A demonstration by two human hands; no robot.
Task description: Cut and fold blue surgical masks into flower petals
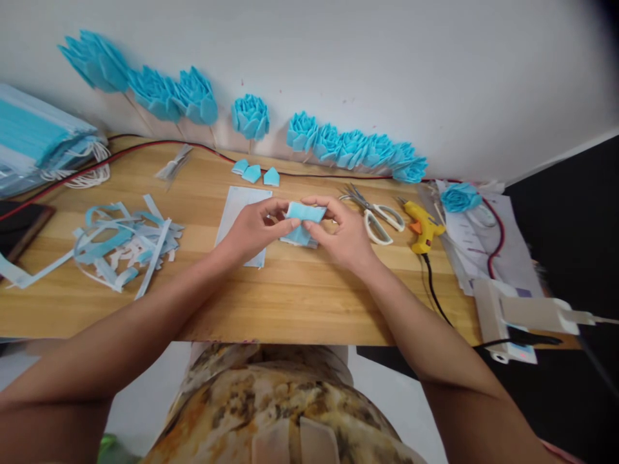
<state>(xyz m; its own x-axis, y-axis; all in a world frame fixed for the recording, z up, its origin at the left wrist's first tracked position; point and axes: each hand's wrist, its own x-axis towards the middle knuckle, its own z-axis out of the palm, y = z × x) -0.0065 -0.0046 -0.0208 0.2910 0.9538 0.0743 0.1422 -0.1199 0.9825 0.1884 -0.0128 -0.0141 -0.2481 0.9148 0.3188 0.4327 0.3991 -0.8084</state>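
Note:
Between both hands, a small folded piece of blue mask fabric point(306, 212) is pinched just above the wooden table. My left hand point(258, 225) grips its left side with thumb and forefinger. On its right side, my right hand point(344, 232) pinches it the same way, the two thumbs nearly meeting at the middle. Beneath my left hand lies a flat, pale blue rectangle of mask fabric point(236, 206). Another blue piece shows partly under the held one. Behind the hands are several small folded blue petals point(252, 173). Scissors with white handles point(380, 219) lie right of my right hand.
Several blue fabric flowers point(250, 117) on sticks lean along the wall. Cut strips point(123, 245) are heaped at left, near a bagged stack of masks point(39, 138). At right are a yellow glue gun point(423, 225), papers point(503, 238) and a white power strip point(488, 312).

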